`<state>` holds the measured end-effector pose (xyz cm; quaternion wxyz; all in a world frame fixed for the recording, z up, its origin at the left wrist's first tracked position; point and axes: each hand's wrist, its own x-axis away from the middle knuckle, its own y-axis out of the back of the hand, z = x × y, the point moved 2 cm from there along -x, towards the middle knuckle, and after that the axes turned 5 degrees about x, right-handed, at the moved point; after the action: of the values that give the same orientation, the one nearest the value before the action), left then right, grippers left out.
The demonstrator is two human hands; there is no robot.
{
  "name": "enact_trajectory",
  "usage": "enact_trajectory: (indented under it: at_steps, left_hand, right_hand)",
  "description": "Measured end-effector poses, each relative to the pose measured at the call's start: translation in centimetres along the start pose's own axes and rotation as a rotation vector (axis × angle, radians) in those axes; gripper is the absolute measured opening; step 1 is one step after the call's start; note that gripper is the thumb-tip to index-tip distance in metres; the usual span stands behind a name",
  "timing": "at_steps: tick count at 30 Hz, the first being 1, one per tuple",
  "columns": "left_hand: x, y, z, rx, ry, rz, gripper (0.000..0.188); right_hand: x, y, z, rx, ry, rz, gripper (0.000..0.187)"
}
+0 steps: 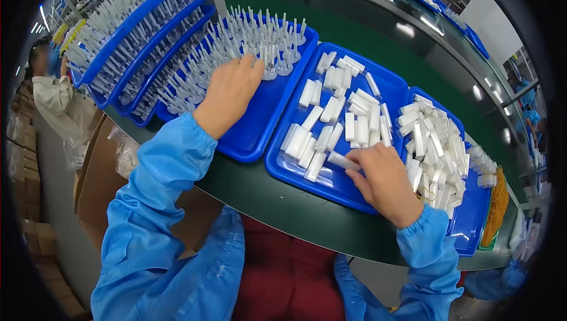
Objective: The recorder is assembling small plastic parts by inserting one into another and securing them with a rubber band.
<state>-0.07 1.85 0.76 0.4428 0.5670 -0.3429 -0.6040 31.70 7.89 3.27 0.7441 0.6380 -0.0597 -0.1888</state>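
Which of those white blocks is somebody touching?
The white block at the right hand, over the middle blue tray: only it sits between thumb and fingers.

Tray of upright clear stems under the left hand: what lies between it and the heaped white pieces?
The head view shows a blue tray there, with loosely spread white blocks in it; the right hand holds one.

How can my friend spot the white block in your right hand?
On the green table, find the blue tray with white blocks spread out. Near its front edge is the right hand, pinching one white block by its end. It's the only block being touched.
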Motion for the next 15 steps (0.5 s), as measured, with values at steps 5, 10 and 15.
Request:
enact_trajectory:
  at_steps: [5, 10, 15]
  left_hand:
    - [3.4, 4.7, -2.5, 0.354, 0.074, -0.047, 0.03]
    - [7.4, 6.1, -6.2, 1.258, 0.357, -0.085, 0.023]
    - [8.5, 5.3, -10.7, 1.873, 0.45, 0.075, 0.022]
  right_hand:
    - [3.4, 0.6, 1.4, -0.554, -0.416, -0.134, 0.023]
    - [4.3, -2.2, 3.2, -1.175, -0.622, -0.24, 0.026]
    - [3.0, -4.2, 3.3, -1.429, -0.709, -0.423, 0.021]
